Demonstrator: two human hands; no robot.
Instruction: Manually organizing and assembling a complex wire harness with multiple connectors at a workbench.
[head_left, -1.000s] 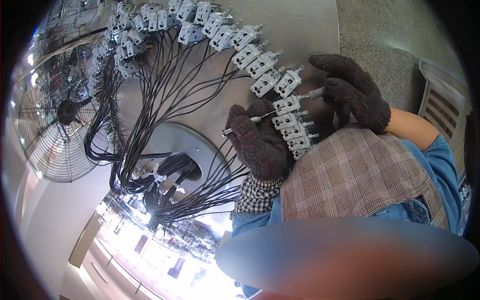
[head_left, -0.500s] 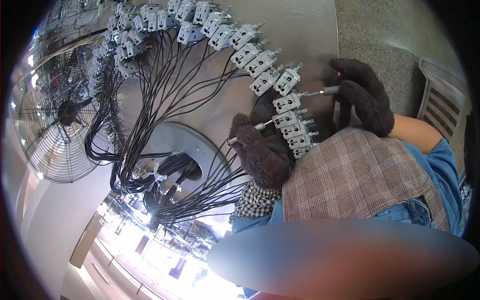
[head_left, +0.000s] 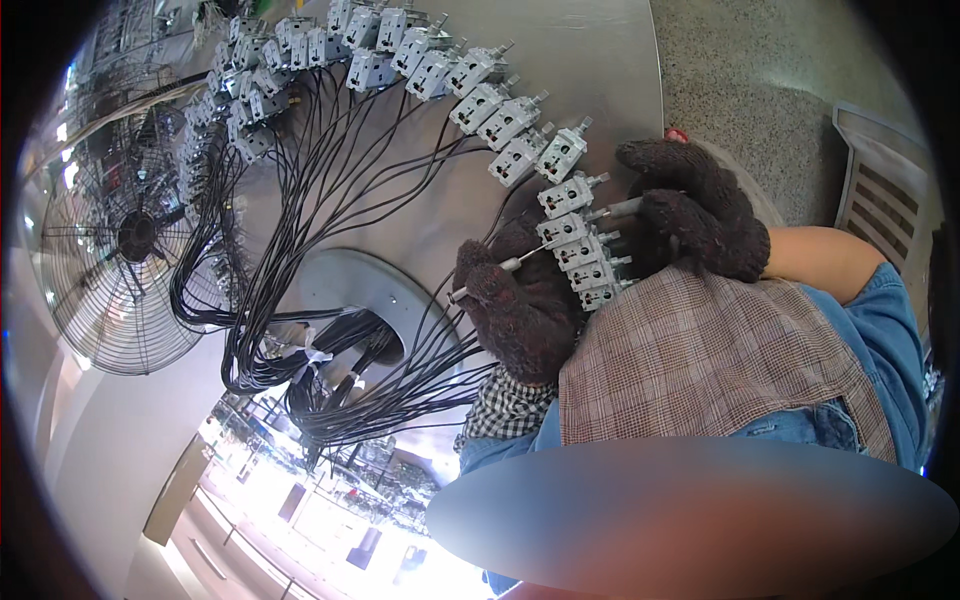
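"So, what are the fingers gripping?"

"Left hand (head_left: 522, 315), in a dark knit glove, has them curled round a slim pale tool (head_left: 511, 264), its thin tip at a grey unit (head_left: 563, 230). Right hand (head_left: 705, 215), gloved alike, pinches a grey cylindrical tool (head_left: 624, 208) by that unit's opposite side; whether it touches, I cannot tell."

"And where is the unit?"

"Between its neighbours in the curved row, near the plaid cloth (head_left: 700, 370). Black cables (head_left: 340, 420) bunch left of it, by the metal tabletop (head_left: 590, 80)."

"Any labels?"

"Marks on the grey faces are too small to read."
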